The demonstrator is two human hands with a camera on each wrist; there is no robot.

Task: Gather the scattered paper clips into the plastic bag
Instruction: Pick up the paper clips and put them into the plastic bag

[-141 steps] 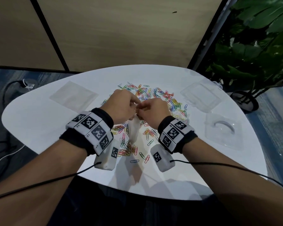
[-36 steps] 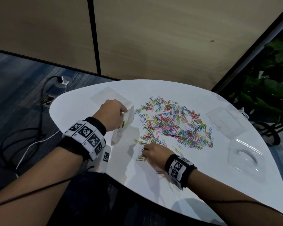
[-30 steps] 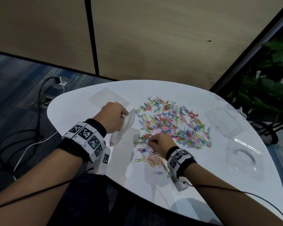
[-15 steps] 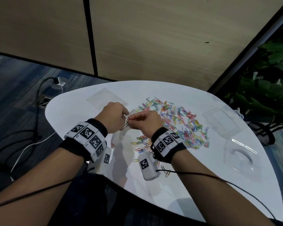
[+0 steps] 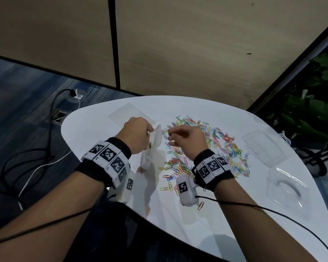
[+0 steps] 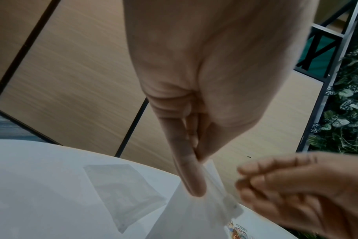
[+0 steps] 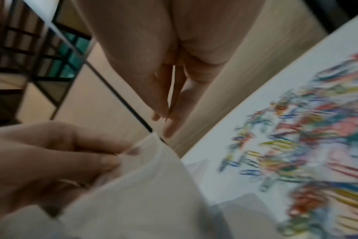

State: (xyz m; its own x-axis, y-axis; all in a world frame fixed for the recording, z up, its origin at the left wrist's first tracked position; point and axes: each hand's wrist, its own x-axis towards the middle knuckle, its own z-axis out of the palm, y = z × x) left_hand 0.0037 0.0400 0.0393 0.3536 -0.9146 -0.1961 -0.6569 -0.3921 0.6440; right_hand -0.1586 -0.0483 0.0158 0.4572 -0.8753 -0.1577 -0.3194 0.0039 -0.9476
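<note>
My left hand (image 5: 150, 132) pinches the top edge of a small clear plastic bag (image 5: 154, 142) and holds it upright over the white table (image 5: 225, 220); the pinch (image 6: 196, 161) shows close up, with the bag (image 6: 194, 215) hanging below. A few clips show inside the bag. My right hand (image 5: 169, 137) hovers just right of the bag's mouth, fingers loose, nothing seen in them; its fingers (image 7: 164, 122) look nearly straight. Coloured paper clips (image 5: 216, 146) lie scattered under and right of that hand, blurred in the right wrist view (image 7: 307, 145).
A second flat clear bag (image 5: 129, 114) lies at the table's far left. Two clear plastic trays (image 5: 263, 146) (image 5: 286, 191) sit at the right. One clip (image 5: 200, 205) lies near the front edge. Cables (image 5: 27, 157) trail on the floor left; a plant (image 5: 311, 110) stands right.
My right hand picked clips from the near side of the pile, carried them to the bag's mouth, and has now drawn back slightly to the right. The left hand kept holding the bag.
</note>
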